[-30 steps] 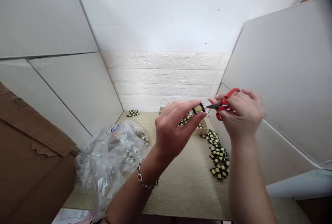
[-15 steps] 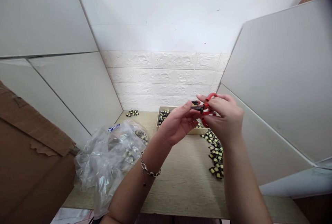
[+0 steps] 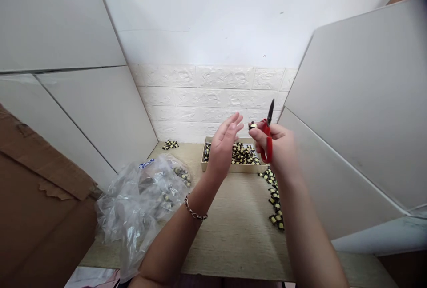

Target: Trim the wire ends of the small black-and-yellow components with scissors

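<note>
My right hand (image 3: pixel 278 146) holds red-handled scissors (image 3: pixel 268 141), their dark blades pointing up. Between its thumb and fingertips is a small black-and-yellow part (image 3: pixel 252 126), which looks like a little coil or transformer. My left hand (image 3: pixel 225 141) is apart from it, fingers stretched out and nothing seen in them. Behind and below the hands stands a shallow box (image 3: pixel 233 168) holding many of the same parts. More of them lie in a loose pile (image 3: pixel 276 199) beside my right forearm, which hides some of it.
A crumpled clear plastic bag (image 3: pixel 143 203) with some parts inside lies on the table (image 3: pixel 230 239) at left. A small cluster of parts (image 3: pixel 170 145) sits near the back wall. Brown cardboard (image 3: pixel 40 190) stands at far left, and pale panels (image 3: pixel 360 114) flank the table.
My hands have moved apart. The scissors have swung from pointing left at my left fingers to pointing up, and the small part is now in my right fingertips. My left hand has opened.
</note>
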A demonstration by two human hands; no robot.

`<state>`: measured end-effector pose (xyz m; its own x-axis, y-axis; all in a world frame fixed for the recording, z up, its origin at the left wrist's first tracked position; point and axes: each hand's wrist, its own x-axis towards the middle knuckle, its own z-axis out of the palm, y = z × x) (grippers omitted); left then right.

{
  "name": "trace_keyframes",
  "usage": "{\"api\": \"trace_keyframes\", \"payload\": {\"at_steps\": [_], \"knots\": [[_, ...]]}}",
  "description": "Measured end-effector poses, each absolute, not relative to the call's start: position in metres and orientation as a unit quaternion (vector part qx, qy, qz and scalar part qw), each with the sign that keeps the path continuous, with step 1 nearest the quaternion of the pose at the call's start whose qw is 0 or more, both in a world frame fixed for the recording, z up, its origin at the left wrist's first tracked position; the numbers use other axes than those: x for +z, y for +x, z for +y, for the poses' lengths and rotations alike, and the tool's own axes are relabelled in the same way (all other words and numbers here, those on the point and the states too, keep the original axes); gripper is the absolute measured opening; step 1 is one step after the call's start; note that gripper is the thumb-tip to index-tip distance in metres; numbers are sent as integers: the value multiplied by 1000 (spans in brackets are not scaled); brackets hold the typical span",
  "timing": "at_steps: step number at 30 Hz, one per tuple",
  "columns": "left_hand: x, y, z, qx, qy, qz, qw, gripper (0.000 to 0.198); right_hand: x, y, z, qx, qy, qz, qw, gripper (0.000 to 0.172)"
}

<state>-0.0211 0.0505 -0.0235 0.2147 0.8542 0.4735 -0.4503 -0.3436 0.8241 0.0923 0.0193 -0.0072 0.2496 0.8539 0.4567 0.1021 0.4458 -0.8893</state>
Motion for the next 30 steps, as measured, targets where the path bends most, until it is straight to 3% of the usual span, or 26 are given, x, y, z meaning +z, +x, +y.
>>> {"api": "trace_keyframes", "payload": {"at_steps": [4,9,20,24,27,30], "knots": [[-27,-24,56,604,673,179,387,41,-14,88,29,413,-358,-531,648,26],[-29,-26,57,633,695,200,277,34,-18,78,35,518,-269,-496,643,31],[-14,-34,42,680,710,184,29,26,-13,62,23,623,-227,-476,578,52],[-10,-42,39,670,718,159,-100,31,-12,58,16,626,-217,-486,570,58],[-6,-48,36,644,739,148,-133,36,-12,56,14,615,-233,-493,570,60],[-2,-50,32,644,745,151,-89,31,-13,55,13,600,-240,-503,574,60]]}}
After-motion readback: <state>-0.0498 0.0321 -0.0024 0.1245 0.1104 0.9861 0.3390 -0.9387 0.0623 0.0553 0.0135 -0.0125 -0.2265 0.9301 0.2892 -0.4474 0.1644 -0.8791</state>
